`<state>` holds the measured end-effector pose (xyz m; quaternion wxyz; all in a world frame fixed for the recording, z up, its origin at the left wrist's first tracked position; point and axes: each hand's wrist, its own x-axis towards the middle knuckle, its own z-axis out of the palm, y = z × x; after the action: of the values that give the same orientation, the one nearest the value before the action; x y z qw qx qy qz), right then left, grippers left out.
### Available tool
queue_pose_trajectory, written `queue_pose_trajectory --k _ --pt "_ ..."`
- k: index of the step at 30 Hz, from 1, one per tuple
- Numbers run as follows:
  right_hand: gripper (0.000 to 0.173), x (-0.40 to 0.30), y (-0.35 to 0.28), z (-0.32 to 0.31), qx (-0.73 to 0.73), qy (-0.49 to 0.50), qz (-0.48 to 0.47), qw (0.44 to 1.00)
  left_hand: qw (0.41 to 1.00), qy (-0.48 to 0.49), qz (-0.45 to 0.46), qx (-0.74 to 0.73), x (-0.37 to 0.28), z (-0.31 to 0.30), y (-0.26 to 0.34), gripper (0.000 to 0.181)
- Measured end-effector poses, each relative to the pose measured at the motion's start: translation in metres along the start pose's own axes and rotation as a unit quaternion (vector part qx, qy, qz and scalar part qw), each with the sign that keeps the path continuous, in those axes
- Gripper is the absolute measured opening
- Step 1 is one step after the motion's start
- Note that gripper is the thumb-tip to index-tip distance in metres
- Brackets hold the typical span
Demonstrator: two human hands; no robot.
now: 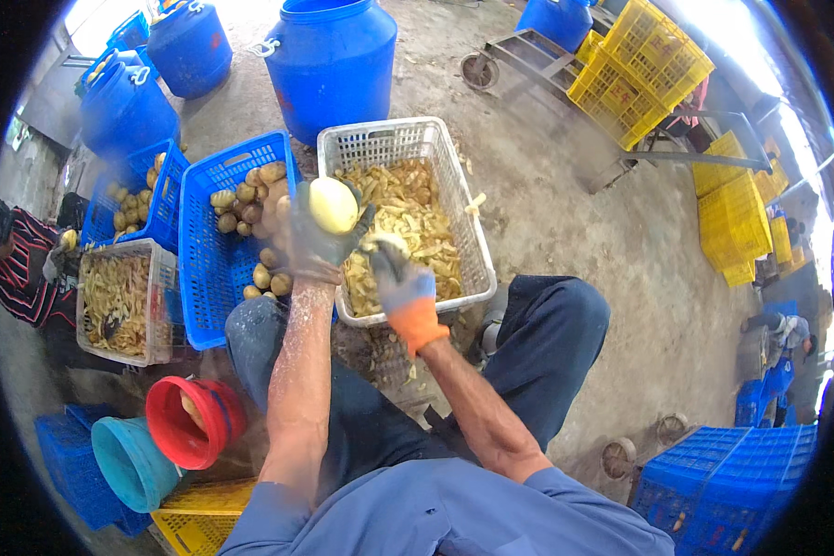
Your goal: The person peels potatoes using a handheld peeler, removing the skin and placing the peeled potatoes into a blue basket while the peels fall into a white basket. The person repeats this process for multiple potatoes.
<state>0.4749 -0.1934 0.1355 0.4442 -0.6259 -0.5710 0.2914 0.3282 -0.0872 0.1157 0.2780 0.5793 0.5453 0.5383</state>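
My left hand (323,233), in a dark wet glove, holds a peeled pale-yellow potato (333,206) above the inner edges of two crates. My right hand (404,295), in an orange and grey glove, is blurred and closed around something at its fingertips; a pale, blurred shape shows there, and I cannot tell what it is. Below both hands stands a white plastic crate (488,267) holding a heap of potato peelings (434,236). To its left, a blue plastic crate (205,309) holds unpeeled potatoes (250,201), partly hidden by my left hand.
Blue barrels (333,69) stand beyond the crates. At left are a second peelings crate (154,306), a person in a striped top (24,267), a red bucket (229,417) and a teal bucket (128,465). Yellow crates (618,90) rest on a cart; blue crates (723,486) stand at lower right.
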Motion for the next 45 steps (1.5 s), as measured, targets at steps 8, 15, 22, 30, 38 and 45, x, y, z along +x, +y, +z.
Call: queue_pose_trajectory --k 8,15,22,30,38,45 --pt "0.039 0.05 -0.036 0.004 -0.042 -0.028 -0.035 0.998 0.942 0.049 0.135 0.304 0.008 0.001 -0.04 0.104" --pt "0.04 0.032 -0.004 0.004 0.034 0.041 -0.026 0.998 0.983 -0.022 0.037 0.178 -0.003 -0.002 -0.022 0.104" --pt "0.039 0.055 -0.036 -0.003 -0.034 -0.055 -0.043 0.997 0.972 0.035 0.177 0.153 0.008 -0.002 -0.045 0.09" --pt "0.041 0.041 -0.027 -0.006 0.068 -0.024 0.027 0.997 0.945 0.025 0.186 0.268 0.005 -0.01 -0.032 0.081" --pt "0.044 0.036 -0.015 0.015 -0.164 -0.061 -0.04 0.984 0.965 0.103 0.089 0.223 0.003 -0.003 -0.022 0.083" --pt "0.041 0.047 -0.032 -0.012 0.05 -0.012 0.007 0.999 0.938 0.025 0.114 0.327 0.006 -0.01 -0.001 0.095"
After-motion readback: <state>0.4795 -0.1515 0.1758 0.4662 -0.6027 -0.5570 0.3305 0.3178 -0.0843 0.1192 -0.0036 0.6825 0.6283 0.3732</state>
